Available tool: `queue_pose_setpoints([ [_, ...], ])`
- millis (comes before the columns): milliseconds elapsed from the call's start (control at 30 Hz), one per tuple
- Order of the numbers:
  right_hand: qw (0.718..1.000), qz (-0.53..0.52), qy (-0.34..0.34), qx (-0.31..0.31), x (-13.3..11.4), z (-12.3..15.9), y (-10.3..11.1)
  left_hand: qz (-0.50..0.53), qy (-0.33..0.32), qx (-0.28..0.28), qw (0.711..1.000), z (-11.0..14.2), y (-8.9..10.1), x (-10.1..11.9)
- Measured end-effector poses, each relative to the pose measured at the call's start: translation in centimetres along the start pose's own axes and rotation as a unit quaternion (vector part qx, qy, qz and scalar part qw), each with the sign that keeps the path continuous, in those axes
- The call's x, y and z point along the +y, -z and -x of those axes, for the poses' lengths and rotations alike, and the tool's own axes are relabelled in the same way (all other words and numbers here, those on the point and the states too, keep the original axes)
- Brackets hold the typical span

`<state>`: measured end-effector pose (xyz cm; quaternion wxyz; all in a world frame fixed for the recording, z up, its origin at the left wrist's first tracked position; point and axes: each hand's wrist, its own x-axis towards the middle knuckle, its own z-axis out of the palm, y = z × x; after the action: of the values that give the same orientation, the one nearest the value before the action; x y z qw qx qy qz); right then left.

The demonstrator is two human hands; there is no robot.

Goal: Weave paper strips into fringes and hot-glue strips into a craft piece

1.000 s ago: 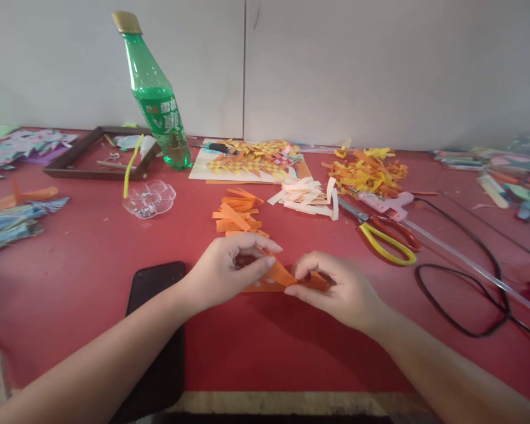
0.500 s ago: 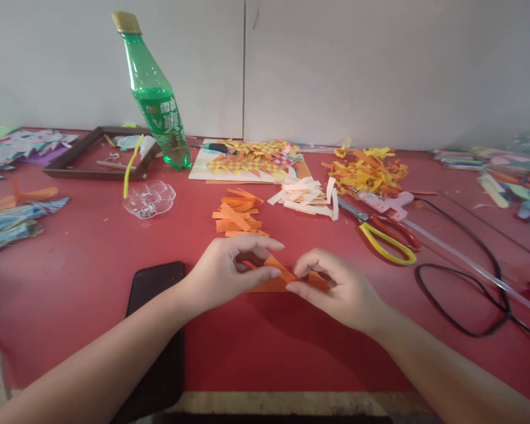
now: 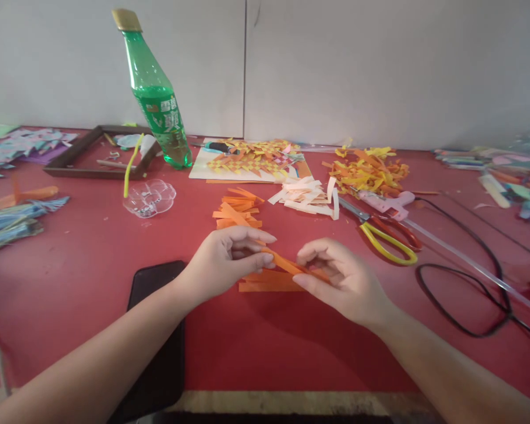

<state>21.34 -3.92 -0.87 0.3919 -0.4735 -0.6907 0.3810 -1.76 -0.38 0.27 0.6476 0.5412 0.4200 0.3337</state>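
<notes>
Between my two hands stretches an orange paper strip [image 3: 284,262], slanting down to the right. My left hand [image 3: 227,253] pinches its upper left end between thumb and fingers. Its lower right part lies in the closed fingers of my right hand [image 3: 335,280], which cover the far end. Beneath the strip, more orange paper strips [image 3: 265,282] lie flat on the red table. Just beyond my left hand is a pile of short orange paper pieces [image 3: 236,212], and behind that to the right sits a heap of cream paper strips [image 3: 307,195].
A black phone [image 3: 156,353] lies under my left forearm. Scissors [image 3: 386,238], a pink glue gun [image 3: 391,203] and its black cord [image 3: 463,333] are at right. Further back stand a green bottle [image 3: 156,106], a dark frame [image 3: 88,172], a clear dish [image 3: 159,200] and yellow-orange paper pieces [image 3: 371,171].
My hands have moved slightly apart, and more of the orange strip shows between them. My left hand has shifted a little up and left. The things on the table are unmoved.
</notes>
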Motion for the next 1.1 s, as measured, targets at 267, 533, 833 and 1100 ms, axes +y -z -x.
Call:
queue_pose_setpoints([
  [267, 0.994, -0.087, -0.026, 0.056, -0.13, -0.68, 0.08, 0.048, 0.017, 0.016, 0.999, -0.12, 0.05, 0.36],
  [533, 0.992, -0.09, -0.054, 0.066, -0.39, -0.77, 0.19, 0.064, 0.022, 0.036, 0.997, -0.09, 0.23, 0.23],
  [833, 0.99, -0.095, -0.081, 0.068, -0.42, -0.88, 0.19, 0.068, 0.024, 0.052, 0.996, -0.37, 0.02, 0.3],
  [1100, 0.994, -0.064, -0.07, 0.054, -0.28, -0.67, 0.46, 0.054, 0.011, 0.056, 0.997, -0.07, -0.12, 0.2],
])
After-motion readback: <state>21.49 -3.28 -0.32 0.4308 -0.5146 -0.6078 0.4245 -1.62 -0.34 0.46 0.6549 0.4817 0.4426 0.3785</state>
